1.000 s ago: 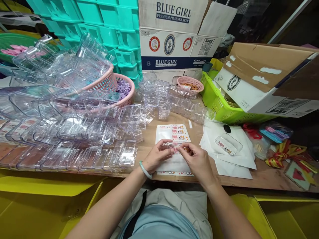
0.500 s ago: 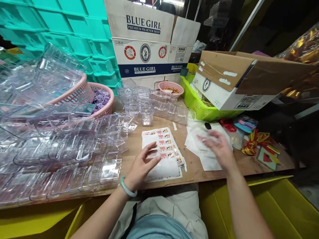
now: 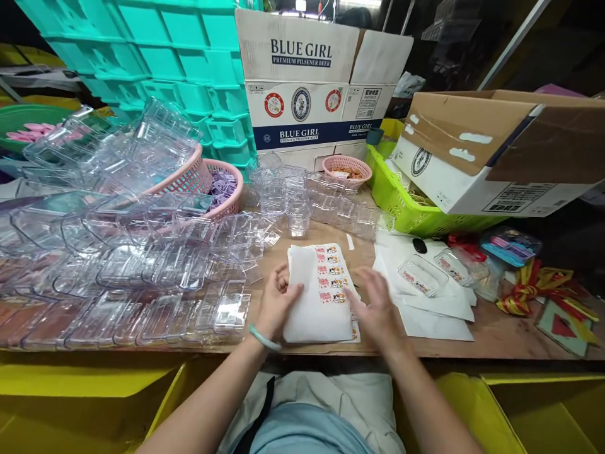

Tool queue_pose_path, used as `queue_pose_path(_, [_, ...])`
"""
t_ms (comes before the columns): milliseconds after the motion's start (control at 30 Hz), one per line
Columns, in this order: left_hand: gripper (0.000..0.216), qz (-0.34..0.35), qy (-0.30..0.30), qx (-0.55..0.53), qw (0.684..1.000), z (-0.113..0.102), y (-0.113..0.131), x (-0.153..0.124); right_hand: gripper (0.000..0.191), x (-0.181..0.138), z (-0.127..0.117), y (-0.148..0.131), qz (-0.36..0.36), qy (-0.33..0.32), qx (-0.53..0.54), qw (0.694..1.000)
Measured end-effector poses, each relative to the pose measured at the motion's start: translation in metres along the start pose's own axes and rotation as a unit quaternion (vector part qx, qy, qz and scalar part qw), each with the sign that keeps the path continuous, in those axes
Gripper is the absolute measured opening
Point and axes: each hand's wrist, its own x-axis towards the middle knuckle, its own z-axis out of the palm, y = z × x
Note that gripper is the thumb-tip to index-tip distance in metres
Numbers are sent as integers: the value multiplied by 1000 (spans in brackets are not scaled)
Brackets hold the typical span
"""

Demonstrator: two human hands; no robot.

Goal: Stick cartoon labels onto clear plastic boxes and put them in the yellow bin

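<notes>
1. Sticker sheet lies flat at the near edge of the worktop, in front of the person. Rows of small printed stickers run down its right half; the left half is bare white.
2. Left hand: fingers released, spread flat on the sheet's left edge, pinning it. Grasping nothing.
3. Right hand: motion-blurred, fingers loose and extended at the sheet's right edge, just beside the sticker rows. Nothing seen in them; contact with a sticker can't be told.
4. Step, as judged: sheet steadied, right hand over the stickers.
5. Lifting a sticker would call for a fingertip under its edge while the left hand holds the sheet down.
6. Right of the sheet: white papers with two stickered clear lids.
7. Left: clear plastic boxes in overlapping rows.
</notes>
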Motion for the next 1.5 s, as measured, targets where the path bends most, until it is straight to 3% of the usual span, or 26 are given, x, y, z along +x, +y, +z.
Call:
queue_pose_path(67, [58, -100, -40, -112, 988, 2, 5, -10, 45, -14, 23, -29, -17, -51, 30, 998])
queue_pose_path(133, [45, -173, -74, -177, 966, 4, 8, -19, 54, -24, 36, -39, -20, -62, 36, 997])
queue_pose_path(267, [38, -223, -121, -204, 946, 8, 2, -29, 47, -30, 40, -31, -30, -69, 39, 996])
queue_pose_path(433, [36, -222, -64, -189, 954, 10, -7, -31, 49, -34, 34, -33, -16, -54, 37, 998])
queue_pose_path(667, [45, -131, -138, -93, 977, 9, -12, -31, 16, -36, 35, -42, 72, -23, 133, 988])
queue_pose_path(900, [53, -139, -140, -65, 978, 4, -13, -32, 23, -28, 24, -40, 169, 13, 215, 962])
queue_pose_path(1100, [52, -157, -153, -130, 967, 7, -3, -33, 20, -27, 23, -45, 86, -15, 185, 979])
queue_pose_path(1300, [56, -170, -161, -125, 964, 6, -4, -31, 23, -28, 23, -36, 222, 38, 249, 942])
queue_pose_path(1433, [49, -166, -165, -148, 961, 7, -3, -30, 24, -25, 19, -36, 89, -20, 179, 980])
queue_pose_path(1500, [43, -155, -166, -152, 962, 9, -1, -30, 24, -25, 19, -38, 35, -19, 143, 989])
